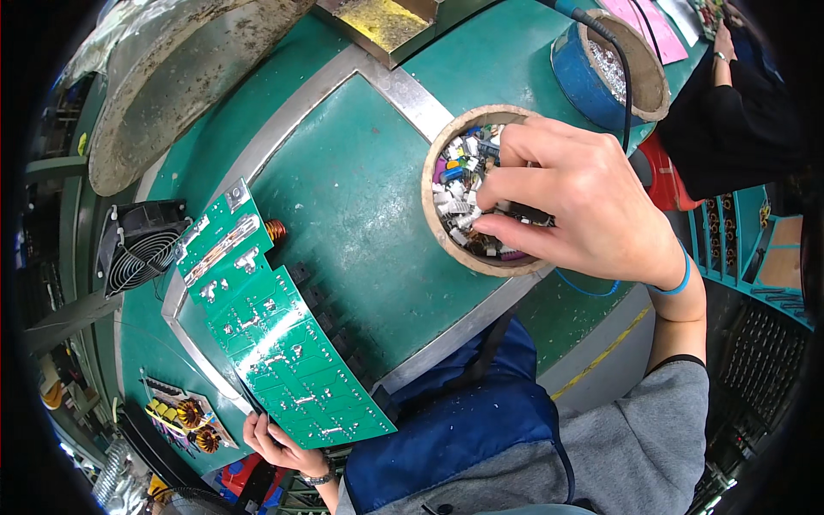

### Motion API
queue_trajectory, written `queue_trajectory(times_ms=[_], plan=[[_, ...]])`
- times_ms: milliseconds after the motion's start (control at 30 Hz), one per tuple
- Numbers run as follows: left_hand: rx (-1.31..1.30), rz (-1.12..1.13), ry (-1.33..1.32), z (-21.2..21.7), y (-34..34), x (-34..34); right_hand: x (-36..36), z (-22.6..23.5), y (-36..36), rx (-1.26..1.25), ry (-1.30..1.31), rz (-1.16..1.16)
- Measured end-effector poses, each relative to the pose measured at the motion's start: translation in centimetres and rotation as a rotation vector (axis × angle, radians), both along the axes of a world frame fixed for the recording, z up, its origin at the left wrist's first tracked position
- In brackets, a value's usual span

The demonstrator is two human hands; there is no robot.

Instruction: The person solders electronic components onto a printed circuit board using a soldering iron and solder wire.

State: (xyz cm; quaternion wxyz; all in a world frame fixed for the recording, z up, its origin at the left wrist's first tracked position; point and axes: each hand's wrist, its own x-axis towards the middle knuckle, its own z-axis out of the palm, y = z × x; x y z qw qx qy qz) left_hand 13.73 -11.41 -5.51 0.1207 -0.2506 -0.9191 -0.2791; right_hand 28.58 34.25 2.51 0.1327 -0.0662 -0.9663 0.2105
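A large green circuit board [287, 343], solder side up, is tilted at the left of the worktop. My left hand [283, 448] grips its lower edge; part of the fingers is behind the board. A copper-wound coil [275, 230] and dark parts stick out from the board's hidden side. To the right, my right hand [571, 197] reaches over a round, thick-rimmed tub [439, 227] full of small mixed connectors and electronic parts [459, 202]. Its thumb and fingers are curled together in a pinch among the parts. What lies between the fingertips is hidden. A blue band circles the right wrist.
A metal strip [412, 103] frames the green worktop. A blue tub [592, 77] with shiny bits stands at the far right, a cable passing before it. A fan [142, 249] and a grey hood [172, 94] are at left. Another board with coils [189, 416] lies lower left. Another person's arm [724, 56] shows far right.
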Motion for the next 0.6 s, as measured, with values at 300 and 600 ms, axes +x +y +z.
queue_trajectory(times_ms=[300,600], plan=[[-0.013,-0.017,-0.019,0.1,0.2,-0.1,-0.2,-0.6,0.2,0.204,-0.015,-0.204],[-0.008,0.003,-0.008,0.0,0.1,-0.1,1.1,0.4,-0.6,-0.141,0.003,-0.056]])
